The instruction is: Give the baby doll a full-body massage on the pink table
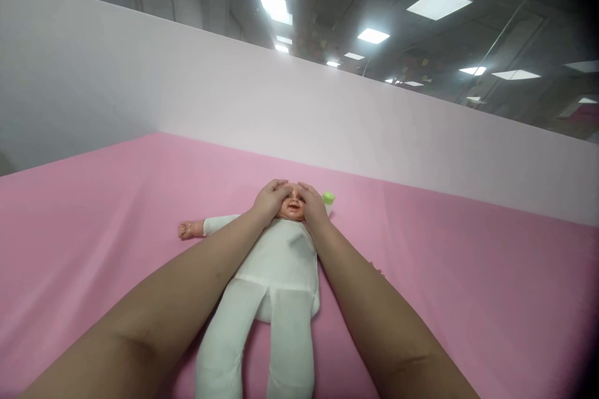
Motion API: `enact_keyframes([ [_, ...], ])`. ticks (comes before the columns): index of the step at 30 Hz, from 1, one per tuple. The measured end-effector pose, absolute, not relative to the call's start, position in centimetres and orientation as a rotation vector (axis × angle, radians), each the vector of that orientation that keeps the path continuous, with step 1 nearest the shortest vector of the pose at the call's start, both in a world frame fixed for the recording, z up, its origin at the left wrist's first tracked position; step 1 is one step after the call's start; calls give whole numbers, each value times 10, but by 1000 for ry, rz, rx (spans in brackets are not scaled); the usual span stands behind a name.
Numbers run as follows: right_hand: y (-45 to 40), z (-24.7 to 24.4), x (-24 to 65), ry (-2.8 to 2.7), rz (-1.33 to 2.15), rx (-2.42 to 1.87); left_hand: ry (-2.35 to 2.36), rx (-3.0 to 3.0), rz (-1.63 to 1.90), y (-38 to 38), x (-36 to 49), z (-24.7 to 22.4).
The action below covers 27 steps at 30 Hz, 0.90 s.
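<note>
Two bare forearms reach forward from the lower corners of my head view, converging on the doll (284,255), which lies on its back on the pink sheet (444,262), head away from me and legs toward me, running out of the bottom edge. I have the left hand (271,201) against the left side of its head as I look at it, and the right hand (314,202) against the other side. Both palms turn inward, and the fingers are extended rather than curled into a fist, their tips up around the forehead. The hands stand slightly apart, with the middle of the forehead, the nose and the mouth showing between them. I cannot tell how hard either one presses.

My left forearm slants up across the doll's outstretched arm, whose small fist (190,229) shows beyond it; my right forearm hides most of the other arm. The wrists sit just above the doll's shoulders. Just beside the right hand I see a green cap (329,197) on a pale container, partly covered by that hand. A white partition (290,106) rises behind the sheet, and ceiling lights (438,4) shine above it.
</note>
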State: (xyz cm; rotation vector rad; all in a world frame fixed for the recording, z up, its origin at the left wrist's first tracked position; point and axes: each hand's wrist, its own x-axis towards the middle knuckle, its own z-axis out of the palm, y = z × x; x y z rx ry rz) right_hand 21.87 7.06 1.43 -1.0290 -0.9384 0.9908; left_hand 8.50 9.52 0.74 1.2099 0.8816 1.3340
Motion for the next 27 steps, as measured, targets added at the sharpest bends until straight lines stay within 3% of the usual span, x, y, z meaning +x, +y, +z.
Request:
enact_keyframes([
  [27, 87, -8, 227, -997, 826, -1064, 844, 1227, 1404, 91, 89, -3],
])
